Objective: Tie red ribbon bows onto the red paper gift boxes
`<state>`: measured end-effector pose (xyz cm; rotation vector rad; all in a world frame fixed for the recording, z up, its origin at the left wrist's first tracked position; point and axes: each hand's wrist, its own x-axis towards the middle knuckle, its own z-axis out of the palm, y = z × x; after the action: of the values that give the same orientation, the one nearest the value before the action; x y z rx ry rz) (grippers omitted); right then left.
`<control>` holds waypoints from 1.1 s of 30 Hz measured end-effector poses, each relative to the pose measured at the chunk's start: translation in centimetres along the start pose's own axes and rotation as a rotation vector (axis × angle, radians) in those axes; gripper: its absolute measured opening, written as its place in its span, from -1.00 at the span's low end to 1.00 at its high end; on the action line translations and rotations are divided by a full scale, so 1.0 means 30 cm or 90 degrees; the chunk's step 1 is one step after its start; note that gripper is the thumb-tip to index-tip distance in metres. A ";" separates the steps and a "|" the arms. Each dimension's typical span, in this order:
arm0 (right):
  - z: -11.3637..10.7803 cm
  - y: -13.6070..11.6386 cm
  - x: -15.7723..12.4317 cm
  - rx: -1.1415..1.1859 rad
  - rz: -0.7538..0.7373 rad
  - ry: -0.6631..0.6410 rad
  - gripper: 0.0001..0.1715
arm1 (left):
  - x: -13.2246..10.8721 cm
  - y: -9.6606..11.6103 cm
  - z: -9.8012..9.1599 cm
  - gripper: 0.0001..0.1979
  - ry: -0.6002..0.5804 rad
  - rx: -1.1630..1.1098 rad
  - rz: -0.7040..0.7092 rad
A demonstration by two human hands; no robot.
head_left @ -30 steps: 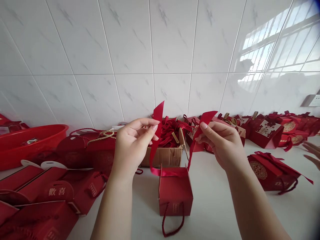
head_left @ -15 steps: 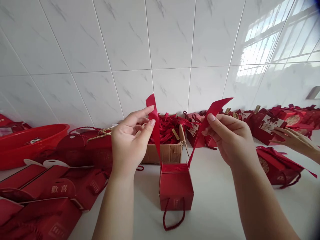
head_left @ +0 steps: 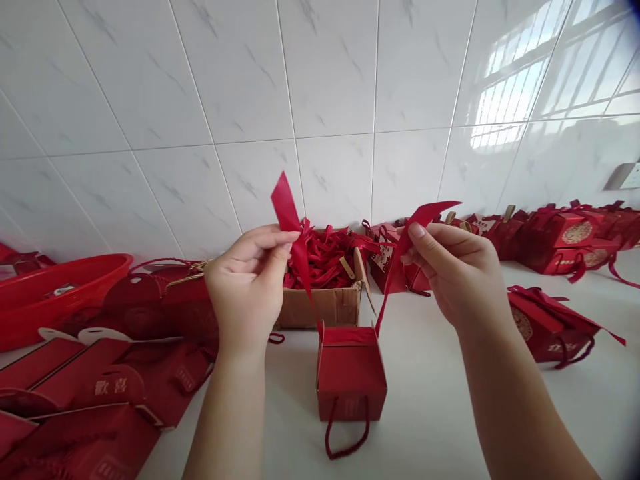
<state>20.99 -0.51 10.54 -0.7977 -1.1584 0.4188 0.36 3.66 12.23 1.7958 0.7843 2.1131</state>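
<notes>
A small red gift box (head_left: 351,373) with a red cord handle stands on the white table (head_left: 430,413) in front of me. A red ribbon (head_left: 300,257) runs across its top and rises on both sides. My left hand (head_left: 247,283) pinches the left end of the ribbon, which sticks up above my fingers. My right hand (head_left: 450,270) pinches the right end, pulled up and to the right. Both ends are taut above the box.
A cardboard box (head_left: 327,303) full of red ribbons sits behind the gift box. Flat red boxes (head_left: 95,387) lie at the left beside a red plastic basin (head_left: 45,293). Finished red boxes (head_left: 550,323) stand along the tiled wall at the right.
The slack ribbon loop has been drawn tight across the box top. Both hands pulled the ends apart and up. Another person's hand at the right edge has gone from view.
</notes>
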 end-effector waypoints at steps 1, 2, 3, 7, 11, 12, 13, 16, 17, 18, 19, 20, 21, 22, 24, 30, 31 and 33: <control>0.000 0.001 0.000 0.000 0.004 0.005 -0.69 | -0.002 -0.002 0.003 -0.92 -0.003 -0.002 -0.006; 0.000 0.001 0.000 0.001 0.008 0.008 -0.70 | -0.004 -0.002 0.007 -0.89 -0.008 -0.007 -0.017; 0.001 0.000 -0.001 0.003 0.010 0.010 -0.71 | -0.006 -0.002 0.010 -0.86 -0.014 -0.016 -0.031; 0.009 -0.010 -0.004 -0.004 0.005 0.010 -0.72 | -0.011 0.005 0.012 -0.76 -0.049 -0.050 -0.071; 0.020 -0.019 -0.009 -0.033 -0.011 0.027 -0.70 | -0.009 0.005 0.003 -0.72 -0.071 -0.051 -0.080; 0.021 -0.021 -0.010 -0.036 -0.012 0.030 -0.69 | -0.008 0.004 0.001 -0.73 -0.072 -0.048 -0.070; 0.023 -0.022 -0.012 -0.035 -0.014 0.032 -0.69 | -0.008 0.003 0.001 -0.76 -0.073 -0.042 -0.056; 0.024 -0.026 -0.015 -0.017 -0.014 0.036 -0.72 | -0.014 0.005 0.005 -0.82 -0.082 -0.015 -0.018; 0.023 -0.028 -0.015 -0.009 -0.013 0.040 -0.73 | -0.016 0.007 0.008 -0.81 -0.092 -0.009 -0.015; 0.023 -0.029 -0.015 -0.004 -0.012 0.043 -0.75 | -0.019 0.010 0.011 -0.80 -0.105 -0.009 -0.018; 0.021 -0.031 -0.015 -0.001 -0.010 0.047 -0.76 | -0.022 0.013 0.013 -0.78 -0.120 -0.014 -0.025; 0.020 -0.032 -0.014 0.000 -0.010 0.050 -0.77 | -0.024 0.016 0.015 -0.75 -0.135 -0.023 -0.032; 0.019 -0.033 -0.013 0.000 -0.009 0.052 -0.76 | -0.026 0.018 0.017 -0.73 -0.149 -0.036 -0.038; 0.018 -0.033 -0.013 -0.002 -0.010 0.053 -0.75 | -0.027 0.018 0.018 -0.71 -0.161 -0.049 -0.043; 0.016 -0.035 -0.011 -0.011 -0.010 0.054 -0.72 | -0.027 0.016 0.021 -0.67 -0.172 -0.073 -0.046; 0.016 -0.032 -0.011 -0.034 -0.012 0.079 -0.66 | -0.032 0.011 0.030 -0.63 -0.148 -0.086 -0.045; 0.015 -0.031 -0.010 -0.035 -0.016 0.084 -0.66 | -0.033 0.013 0.032 -0.63 -0.142 -0.079 -0.037; 0.014 -0.028 -0.008 -0.037 -0.023 0.090 -0.67 | -0.036 0.016 0.035 -0.64 -0.128 -0.058 -0.008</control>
<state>20.44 -1.09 11.10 -0.8417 -1.0552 0.2956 1.65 2.94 11.70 1.9118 0.6354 1.8907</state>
